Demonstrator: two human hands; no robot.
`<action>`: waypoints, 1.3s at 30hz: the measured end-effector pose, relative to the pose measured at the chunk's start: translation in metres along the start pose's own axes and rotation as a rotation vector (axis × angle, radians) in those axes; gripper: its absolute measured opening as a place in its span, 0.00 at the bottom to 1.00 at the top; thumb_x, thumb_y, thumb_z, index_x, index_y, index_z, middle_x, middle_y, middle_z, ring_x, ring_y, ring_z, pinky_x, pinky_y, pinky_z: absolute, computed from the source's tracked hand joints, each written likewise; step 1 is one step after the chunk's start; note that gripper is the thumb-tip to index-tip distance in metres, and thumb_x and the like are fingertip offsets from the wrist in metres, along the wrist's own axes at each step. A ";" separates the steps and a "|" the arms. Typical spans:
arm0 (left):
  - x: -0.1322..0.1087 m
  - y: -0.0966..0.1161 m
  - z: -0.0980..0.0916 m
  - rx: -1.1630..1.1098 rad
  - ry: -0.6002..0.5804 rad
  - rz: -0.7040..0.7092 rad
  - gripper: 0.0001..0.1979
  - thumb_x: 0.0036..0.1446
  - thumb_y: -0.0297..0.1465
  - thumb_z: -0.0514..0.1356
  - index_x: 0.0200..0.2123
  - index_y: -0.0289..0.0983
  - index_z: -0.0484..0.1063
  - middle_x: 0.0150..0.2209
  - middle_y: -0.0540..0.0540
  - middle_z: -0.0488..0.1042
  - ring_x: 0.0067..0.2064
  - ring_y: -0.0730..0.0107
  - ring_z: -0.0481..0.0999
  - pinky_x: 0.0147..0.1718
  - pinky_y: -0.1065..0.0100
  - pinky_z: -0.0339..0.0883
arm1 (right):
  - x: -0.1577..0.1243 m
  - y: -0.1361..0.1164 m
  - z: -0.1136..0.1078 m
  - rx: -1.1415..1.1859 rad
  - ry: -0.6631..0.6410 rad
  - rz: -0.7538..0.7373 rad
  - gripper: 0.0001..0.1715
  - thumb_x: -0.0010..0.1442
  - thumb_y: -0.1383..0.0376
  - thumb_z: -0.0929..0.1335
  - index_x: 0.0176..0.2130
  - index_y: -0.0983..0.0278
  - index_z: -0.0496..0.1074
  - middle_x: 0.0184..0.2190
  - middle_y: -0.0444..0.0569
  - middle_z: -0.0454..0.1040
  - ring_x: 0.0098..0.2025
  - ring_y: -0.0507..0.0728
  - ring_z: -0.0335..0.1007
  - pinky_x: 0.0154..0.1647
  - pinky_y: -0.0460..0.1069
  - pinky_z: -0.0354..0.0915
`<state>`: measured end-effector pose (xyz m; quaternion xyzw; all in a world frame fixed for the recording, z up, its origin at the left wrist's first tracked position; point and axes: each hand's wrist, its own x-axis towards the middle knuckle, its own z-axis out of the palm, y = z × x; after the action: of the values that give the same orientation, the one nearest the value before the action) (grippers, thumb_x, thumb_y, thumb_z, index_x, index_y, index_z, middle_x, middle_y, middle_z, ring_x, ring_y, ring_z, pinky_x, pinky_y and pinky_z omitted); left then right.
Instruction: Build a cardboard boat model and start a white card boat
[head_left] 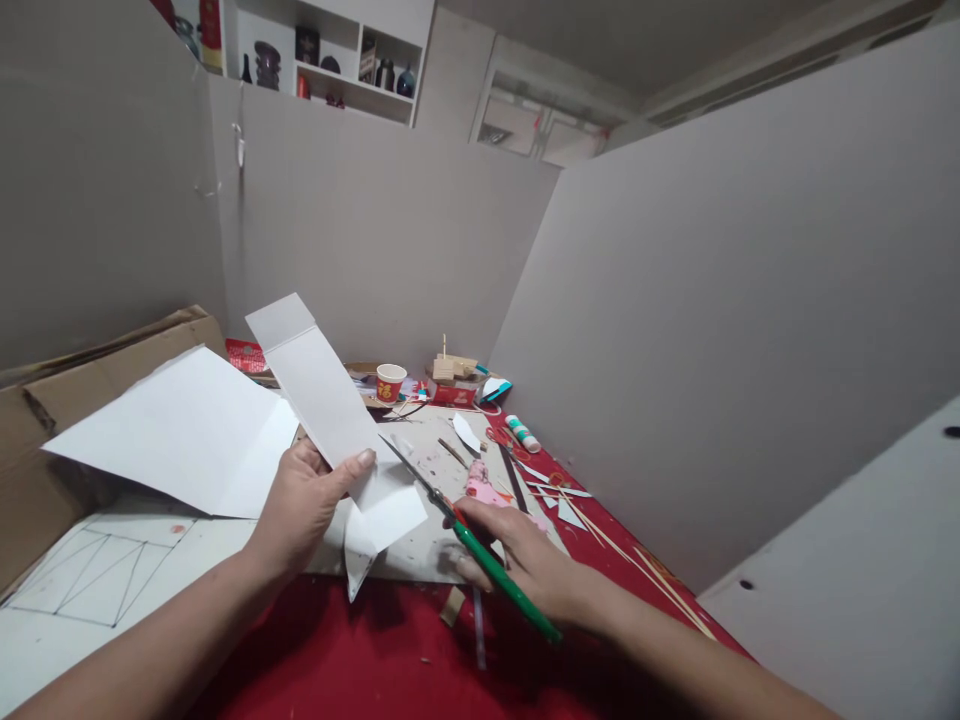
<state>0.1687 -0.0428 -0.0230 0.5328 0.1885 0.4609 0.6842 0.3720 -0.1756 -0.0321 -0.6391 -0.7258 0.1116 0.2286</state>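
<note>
My left hand (300, 505) pinches a long folded strip of white paper (319, 385) between thumb and fingers. The strip slants up to the left, with a crease near its top. Its lower part folds out to the right, and a pointed white flap (361, 550) hangs beneath. My right hand (517, 560) is wrapped round green-handled scissors (499, 575). Their blades point up and left, with the tips at the strip's right edge beside my left thumb. Whether the blades are slightly apart is hard to tell.
A large white sheet (187, 440) leans against cardboard (150, 355) at left. On the red-covered table (360, 660) lie a drawn-on board (45, 570), a pink glue gun (482, 485), a paper cup (390, 384), thin wooden sticks (637, 565) and a green-and-white tube (523, 433). Grey partitions surround it.
</note>
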 end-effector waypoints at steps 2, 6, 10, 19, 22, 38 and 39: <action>0.000 -0.001 0.000 -0.003 -0.007 -0.007 0.14 0.47 0.32 0.68 0.39 0.36 0.77 0.39 0.43 0.81 0.38 0.60 0.79 0.39 0.63 0.73 | 0.000 0.002 0.003 0.019 0.004 -0.010 0.10 0.56 0.59 0.67 0.35 0.63 0.67 0.29 0.46 0.71 0.30 0.54 0.64 0.32 0.47 0.60; 0.000 -0.003 0.001 -0.019 -0.023 -0.030 0.14 0.48 0.32 0.67 0.40 0.36 0.77 0.39 0.43 0.81 0.37 0.61 0.79 0.38 0.63 0.73 | -0.001 0.001 0.008 0.066 0.003 -0.017 0.10 0.57 0.59 0.66 0.32 0.64 0.66 0.27 0.44 0.70 0.29 0.53 0.62 0.31 0.46 0.58; -0.002 -0.002 0.002 -0.041 -0.028 -0.036 0.13 0.49 0.32 0.68 0.39 0.35 0.77 0.38 0.43 0.81 0.37 0.62 0.79 0.37 0.65 0.73 | -0.002 -0.003 0.011 0.092 0.027 -0.019 0.11 0.59 0.58 0.65 0.31 0.64 0.67 0.25 0.44 0.68 0.28 0.52 0.60 0.30 0.46 0.58; -0.003 0.000 0.002 -0.041 -0.034 -0.041 0.11 0.49 0.32 0.68 0.38 0.36 0.77 0.36 0.45 0.81 0.35 0.66 0.78 0.37 0.67 0.74 | -0.005 -0.006 0.011 0.119 0.060 -0.046 0.13 0.61 0.58 0.62 0.30 0.63 0.65 0.24 0.44 0.67 0.28 0.53 0.60 0.29 0.46 0.59; -0.002 -0.001 0.003 -0.041 -0.033 -0.055 0.12 0.49 0.32 0.68 0.38 0.35 0.77 0.35 0.45 0.81 0.35 0.65 0.79 0.37 0.67 0.74 | -0.007 -0.004 0.013 0.150 0.046 -0.063 0.13 0.62 0.57 0.61 0.32 0.63 0.65 0.25 0.45 0.69 0.28 0.53 0.62 0.30 0.47 0.60; 0.001 0.010 -0.002 -0.139 0.008 0.008 0.10 0.48 0.30 0.68 0.36 0.36 0.77 0.34 0.46 0.81 0.36 0.64 0.79 0.34 0.68 0.74 | -0.014 0.010 0.023 0.307 0.353 -0.060 0.14 0.62 0.57 0.61 0.27 0.61 0.60 0.20 0.41 0.60 0.22 0.51 0.55 0.24 0.46 0.57; 0.004 0.013 -0.003 -0.155 0.035 0.032 0.10 0.47 0.30 0.68 0.36 0.35 0.77 0.33 0.46 0.81 0.36 0.63 0.79 0.34 0.67 0.74 | -0.015 0.011 0.023 0.350 0.381 -0.019 0.14 0.62 0.56 0.61 0.28 0.61 0.60 0.21 0.41 0.60 0.22 0.51 0.56 0.23 0.46 0.57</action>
<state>0.1625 -0.0379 -0.0111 0.4731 0.1558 0.4941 0.7126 0.3724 -0.1855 -0.0599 -0.5923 -0.6455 0.1109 0.4692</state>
